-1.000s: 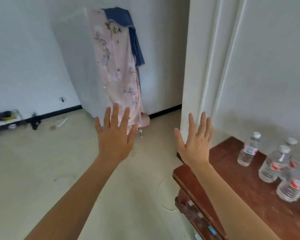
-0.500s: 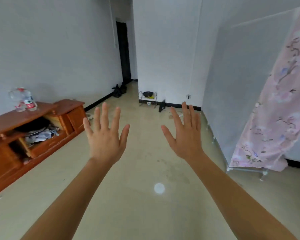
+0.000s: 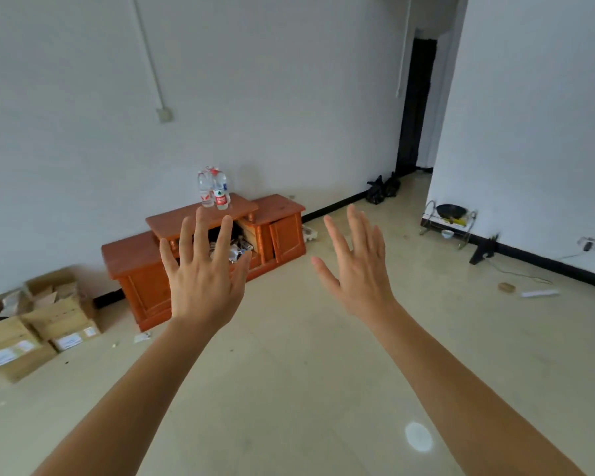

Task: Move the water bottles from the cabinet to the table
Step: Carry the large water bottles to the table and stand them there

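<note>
A low orange wooden cabinet [image 3: 282, 231] stands against the far white wall, left of centre. A small cluster of clear water bottles [image 3: 213, 188] with red-and-white labels stands on its raised middle top. My left hand [image 3: 203, 280] is raised in front of the cabinet with fingers spread, holding nothing and partly hiding the cabinet's open middle shelf. My right hand [image 3: 358, 269] is also raised, fingers straight and empty, over bare floor. Both hands are well short of the cabinet. No table is in view.
Open cardboard boxes [image 3: 38, 324] sit on the floor at the left wall. A wire rack with a black pan [image 3: 449, 218] stands by the right wall, black bags [image 3: 382, 190] near a dark doorway [image 3: 414, 104]. Cable and small items lie at the right.
The view has swung left, from the table with bottles, past the pink cloth wardrobe, to face the cabinet. Both hands stay raised, open and empty throughout.
</note>
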Demonstrator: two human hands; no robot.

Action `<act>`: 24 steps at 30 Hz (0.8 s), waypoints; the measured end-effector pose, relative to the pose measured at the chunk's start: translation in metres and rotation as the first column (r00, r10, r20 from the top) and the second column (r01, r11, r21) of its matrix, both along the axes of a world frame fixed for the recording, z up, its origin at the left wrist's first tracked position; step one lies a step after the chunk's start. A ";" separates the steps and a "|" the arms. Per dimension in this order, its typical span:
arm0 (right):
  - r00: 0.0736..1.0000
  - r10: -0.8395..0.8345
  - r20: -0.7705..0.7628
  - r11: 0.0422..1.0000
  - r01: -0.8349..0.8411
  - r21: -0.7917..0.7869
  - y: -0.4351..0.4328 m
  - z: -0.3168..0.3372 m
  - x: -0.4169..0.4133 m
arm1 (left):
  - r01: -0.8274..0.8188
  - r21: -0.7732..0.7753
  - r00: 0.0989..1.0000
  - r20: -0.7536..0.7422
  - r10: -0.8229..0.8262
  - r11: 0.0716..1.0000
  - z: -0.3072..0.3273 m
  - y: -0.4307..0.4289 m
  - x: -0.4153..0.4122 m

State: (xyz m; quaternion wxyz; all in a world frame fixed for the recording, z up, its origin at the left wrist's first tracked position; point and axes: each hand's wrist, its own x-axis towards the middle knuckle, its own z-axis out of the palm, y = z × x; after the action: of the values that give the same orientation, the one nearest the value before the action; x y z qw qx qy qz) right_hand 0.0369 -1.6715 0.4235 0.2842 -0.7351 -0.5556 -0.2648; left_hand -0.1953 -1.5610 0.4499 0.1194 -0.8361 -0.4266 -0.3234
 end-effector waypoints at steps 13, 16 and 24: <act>0.971 0.204 0.124 0.978 -0.196 -0.078 0.306 -0.006 0.055 | -0.190 -0.009 0.981 -0.036 0.190 0.982 -0.019 0.272 0.037; 0.976 0.177 0.122 0.979 -0.163 -0.122 0.385 0.002 0.069 | -0.185 -0.017 0.981 -0.054 0.184 0.983 -0.006 0.362 0.050; 0.987 0.127 0.095 0.980 -0.110 -0.166 0.541 -0.004 0.125 | -0.164 -0.058 0.982 -0.104 0.157 0.985 -0.017 0.527 0.103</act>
State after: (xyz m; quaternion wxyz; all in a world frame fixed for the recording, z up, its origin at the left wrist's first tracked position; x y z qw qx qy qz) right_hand 0.1624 -1.1309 0.4197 0.2100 -0.7062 -0.6320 -0.2402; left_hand -0.0921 -1.0342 0.4329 0.1384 -0.8176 -0.4966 -0.2564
